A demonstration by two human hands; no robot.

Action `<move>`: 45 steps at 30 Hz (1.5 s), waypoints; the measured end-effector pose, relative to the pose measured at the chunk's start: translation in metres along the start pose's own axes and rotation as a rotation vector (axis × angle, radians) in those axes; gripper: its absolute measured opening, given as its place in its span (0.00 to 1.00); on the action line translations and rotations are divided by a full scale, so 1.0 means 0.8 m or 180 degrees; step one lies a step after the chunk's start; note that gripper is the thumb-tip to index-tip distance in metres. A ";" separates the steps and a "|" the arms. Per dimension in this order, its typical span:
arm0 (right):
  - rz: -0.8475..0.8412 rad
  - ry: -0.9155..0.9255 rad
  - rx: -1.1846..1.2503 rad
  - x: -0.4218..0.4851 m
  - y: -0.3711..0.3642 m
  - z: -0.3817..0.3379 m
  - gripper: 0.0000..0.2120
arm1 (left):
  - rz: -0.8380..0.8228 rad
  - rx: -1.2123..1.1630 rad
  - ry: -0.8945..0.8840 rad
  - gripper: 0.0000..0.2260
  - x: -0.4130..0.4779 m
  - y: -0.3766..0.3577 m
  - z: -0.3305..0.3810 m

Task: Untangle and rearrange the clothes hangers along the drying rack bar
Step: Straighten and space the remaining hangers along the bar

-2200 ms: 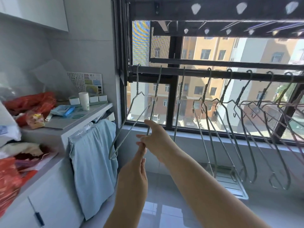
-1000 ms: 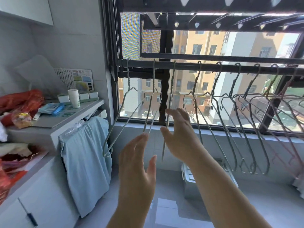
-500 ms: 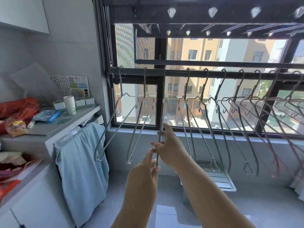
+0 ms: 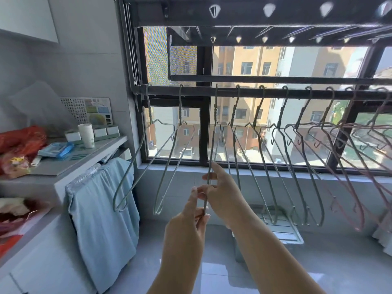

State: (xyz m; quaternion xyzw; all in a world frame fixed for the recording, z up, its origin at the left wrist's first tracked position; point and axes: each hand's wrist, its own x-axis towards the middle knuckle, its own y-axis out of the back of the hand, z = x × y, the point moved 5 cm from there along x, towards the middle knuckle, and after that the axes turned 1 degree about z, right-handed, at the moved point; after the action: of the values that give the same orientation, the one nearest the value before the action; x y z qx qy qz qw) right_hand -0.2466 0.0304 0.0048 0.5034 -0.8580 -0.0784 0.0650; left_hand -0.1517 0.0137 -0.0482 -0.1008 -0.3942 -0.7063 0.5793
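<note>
A dark bar point(image 4: 212, 90) spans the window from nine o'clock to three, with wire hangers point(image 4: 258, 107) hooked along it. The third hanger point(image 4: 216, 112) hangs edge-on near centre. The right hand point(image 4: 224, 196), toward five o'clock, pinches its wire. The left hand point(image 4: 184, 230), at six, pinches its lower end.

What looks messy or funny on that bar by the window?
The pink hangers at the bar's right end bunch up and cross over each other, while the grey hangers further left hang apart. The third hanger from the left is turned edge-on, pinched by the left hand and right hand.
</note>
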 end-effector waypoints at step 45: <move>0.0625 0.1069 -0.1400 -0.035 0.073 -0.040 0.23 | 0.0278 0.0356 0.0040 0.35 -0.014 0.029 0.017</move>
State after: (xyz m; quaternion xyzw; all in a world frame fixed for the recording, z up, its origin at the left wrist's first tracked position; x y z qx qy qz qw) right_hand -0.2771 0.0807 0.0474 0.3978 -0.8423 -0.1714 0.3209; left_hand -0.1319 0.0305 -0.0358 -0.0810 -0.4247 -0.6579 0.6167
